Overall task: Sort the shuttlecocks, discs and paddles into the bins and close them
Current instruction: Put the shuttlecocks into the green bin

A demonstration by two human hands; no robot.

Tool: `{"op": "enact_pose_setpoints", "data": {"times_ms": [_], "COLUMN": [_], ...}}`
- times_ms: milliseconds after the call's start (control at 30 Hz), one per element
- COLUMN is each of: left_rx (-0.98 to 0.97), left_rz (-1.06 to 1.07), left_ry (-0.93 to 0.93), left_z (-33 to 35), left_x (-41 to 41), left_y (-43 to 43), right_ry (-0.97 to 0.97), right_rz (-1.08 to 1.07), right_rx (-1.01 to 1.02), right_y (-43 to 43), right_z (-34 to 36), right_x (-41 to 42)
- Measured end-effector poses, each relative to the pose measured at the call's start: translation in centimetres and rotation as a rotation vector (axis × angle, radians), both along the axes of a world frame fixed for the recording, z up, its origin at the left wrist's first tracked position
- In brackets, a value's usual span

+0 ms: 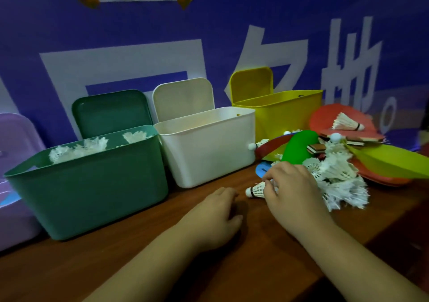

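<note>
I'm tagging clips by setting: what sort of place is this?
Likely an indoor sorting station, maybe at a sports venue: a wooden table against a blue banner with big white characters, open-lidded bins in a row, and a heap of shuttlecocks and paddles, one shuttlecock in the right hand.

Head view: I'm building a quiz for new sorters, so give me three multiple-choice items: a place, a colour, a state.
1. Which bin visibly holds shuttlecocks? A green bin B white bin C yellow bin
2. What colour is the bin between the green and yellow ones? A purple B white C red
3. What is the right hand doing? A pinching a shuttlecock B lying open and empty C closed in an empty fist
Answers: 1 A, white feathers show above its rim; 2 B, it stands in the middle; 3 A, its fingers pinch the feather skirt.
</note>
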State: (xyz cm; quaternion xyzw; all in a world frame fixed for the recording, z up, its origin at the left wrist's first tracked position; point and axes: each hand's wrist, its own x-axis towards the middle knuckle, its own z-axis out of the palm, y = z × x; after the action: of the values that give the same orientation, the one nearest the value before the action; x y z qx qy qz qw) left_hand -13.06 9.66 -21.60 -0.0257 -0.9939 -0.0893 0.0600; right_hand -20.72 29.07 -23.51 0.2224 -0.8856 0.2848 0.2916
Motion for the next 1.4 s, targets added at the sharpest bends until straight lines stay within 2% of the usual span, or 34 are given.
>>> {"op": "enact_pose_setpoints", "data": {"times_ms": [167, 300, 433, 700, 800, 900, 1000, 1033, 1100, 1200, 1300, 1400], "left_rx": [-0.085, -0.011, 0.128, 0.251, 0.313, 0.345, 0.344, 0.340, 0.331, 0.311, 0.300, 0.306], "left_rz": [0.103, 0.076, 0.014, 0.127, 0.181, 0.201, 0.196, 0.190, 0.175, 0.165, 0.160, 0.159], "left_ry": [-0.046, 0.100, 0.110, 0.190, 0.228, 0.235, 0.226, 0.221, 0.208, 0.195, 0.188, 0.209], "left_z": [-0.2, -1.8, -3.2, -3.0, -2.6, -2.3, -2.2, -2.2, -2.2, -2.1, -2.1, -2.1], "left_x": [-3.4, -4.5, -4.9, -4.0, -3.8, -3.6, -3.4, -3.3, -3.2, -3.2, -3.3, -3.3], "left_y": [3.2, 3.5, 2.6, 2.1, 1.9, 1.6, 1.3, 1.3, 1.3, 1.3, 1.3, 1.2], "right_ry": [-0.069, -0.131, -0.180, -0.295, -0.274, -0.133, 0.140, 0.174, 0.128, -0.077, -0.175, -0.159], "right_rz": [-0.041, 0.033, 0.064, 0.162, 0.210, 0.229, 0.027, -0.069, -0.207, -0.295, -0.293, -0.186], "right_rx": [-0.035, -0.042, -0.079, -0.108, -0.124, -0.145, -0.151, -0.160, -0.148, -0.052, -0.003, -0.094], "right_y": [0.5, 0.3, 0.6, 0.7, 0.8, 0.7, 1.2, 1.4, 1.8, 1.6, 1.5, 1.5], "right_z": [-0.6, -0.6, -0.8, -0.6, -0.5, -0.3, -0.2, -0.2, -0.2, -0.6, -0.7, -0.8], "right_x": [0.4, 0.7, 0.4, 0.8, 0.9, 1.1, 1.5, 1.6, 1.8, 1.5, 1.1, 0.8]}}
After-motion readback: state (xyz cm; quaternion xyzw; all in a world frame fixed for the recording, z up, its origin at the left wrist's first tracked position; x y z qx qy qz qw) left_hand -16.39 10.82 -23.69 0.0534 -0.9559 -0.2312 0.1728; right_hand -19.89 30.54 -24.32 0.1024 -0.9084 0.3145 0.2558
